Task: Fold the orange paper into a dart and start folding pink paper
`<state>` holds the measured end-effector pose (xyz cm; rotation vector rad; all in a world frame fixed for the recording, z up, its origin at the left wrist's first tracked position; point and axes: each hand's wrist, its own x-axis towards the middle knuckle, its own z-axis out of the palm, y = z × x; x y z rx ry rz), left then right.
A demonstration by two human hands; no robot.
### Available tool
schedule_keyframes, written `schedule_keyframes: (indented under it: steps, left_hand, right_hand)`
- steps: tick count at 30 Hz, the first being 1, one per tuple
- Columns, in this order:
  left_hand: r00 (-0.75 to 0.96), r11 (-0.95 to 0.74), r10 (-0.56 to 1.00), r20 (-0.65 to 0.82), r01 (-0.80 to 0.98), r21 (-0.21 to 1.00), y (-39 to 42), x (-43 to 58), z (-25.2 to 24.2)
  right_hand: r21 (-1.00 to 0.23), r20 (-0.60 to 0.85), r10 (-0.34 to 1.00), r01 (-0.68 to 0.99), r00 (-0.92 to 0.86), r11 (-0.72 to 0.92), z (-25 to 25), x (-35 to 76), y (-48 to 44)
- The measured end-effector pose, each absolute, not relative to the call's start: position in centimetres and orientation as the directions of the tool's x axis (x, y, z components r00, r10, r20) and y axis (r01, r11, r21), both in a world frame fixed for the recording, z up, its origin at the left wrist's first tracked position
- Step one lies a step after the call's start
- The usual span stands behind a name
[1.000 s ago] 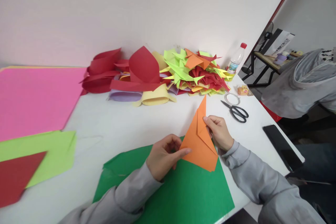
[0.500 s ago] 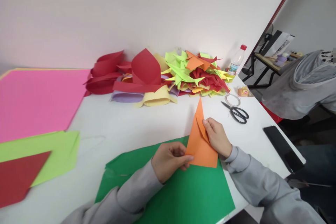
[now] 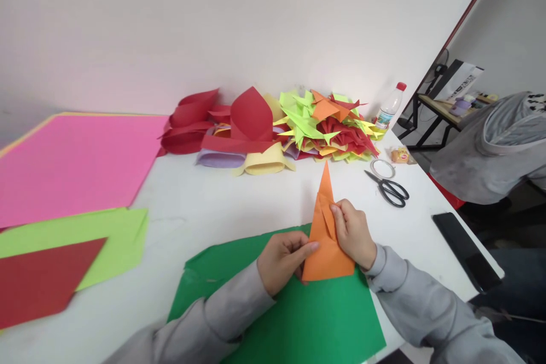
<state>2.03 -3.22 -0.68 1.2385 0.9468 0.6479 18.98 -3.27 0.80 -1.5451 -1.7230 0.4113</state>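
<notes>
A folded piece of orange paper (image 3: 328, 261) stands between my hands, its narrow point upward and its wide edge at the bottom. My left hand (image 3: 285, 259) pinches its left side, thumb on the front and the other fingers partly hidden behind. Higher up on the right, my right hand (image 3: 353, 233) grips the paper with the thumb pressed by a folded flap in the middle. Beneath both hands lies a large green sheet (image 3: 315, 318) on the white table.
Along the wall are curled red paper pieces (image 3: 251, 119) and a heap of folded paper shapes (image 3: 307, 119). A bottle (image 3: 389, 107), tape roll (image 3: 383, 168), scissors (image 3: 390, 189) and phone (image 3: 466, 250) lie to the right. Pink sheets (image 3: 85, 165) cover the left; a person (image 3: 490, 153) sits at far right.
My left hand has slid a little up the paper's left side. The flap in the middle looks more folded over. The whole view has shifted slightly.
</notes>
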Motion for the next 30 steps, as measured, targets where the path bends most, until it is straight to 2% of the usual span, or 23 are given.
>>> schedule_keyframes:
  steps: [3, 9, 15, 24, 30]
  left_hand:
    - [0.446, 0.255, 0.860, -0.248, 0.044, 0.966, -3.20, 2.15, -0.60]
    - [0.399, 0.217, 0.902, -0.161, -0.098, 0.971, -2.86, 2.27, -0.53]
    - [0.424, 0.299, 0.876, -0.232, -0.098, 0.949, -2.87, 2.02, -0.84]
    - [0.454, 0.315, 0.857, -0.245, -0.084, 0.945, -3.01, 2.09, -0.75]
    - [0.499, 0.285, 0.834, -0.238, -0.020, 0.958, -3.10, 2.11, -1.09]
  right_hand:
    - [-0.699, 0.321, 0.947, 0.680, 0.022, 0.222, 0.88, 18.91, -3.36]
    - [-0.691, 0.277, 0.949, 0.655, -0.152, 0.306, 0.36, 18.26, -4.16]
    - [-0.667, 0.297, 0.934, 0.656, -0.200, 0.352, 0.36, 18.40, -4.16]
    - [-0.656, 0.340, 0.919, 0.649, -0.201, 0.385, 0.26, 18.50, -3.93]
    - [-0.699, 0.337, 0.937, 0.642, -0.091, 0.314, 0.19, 18.94, -3.41]
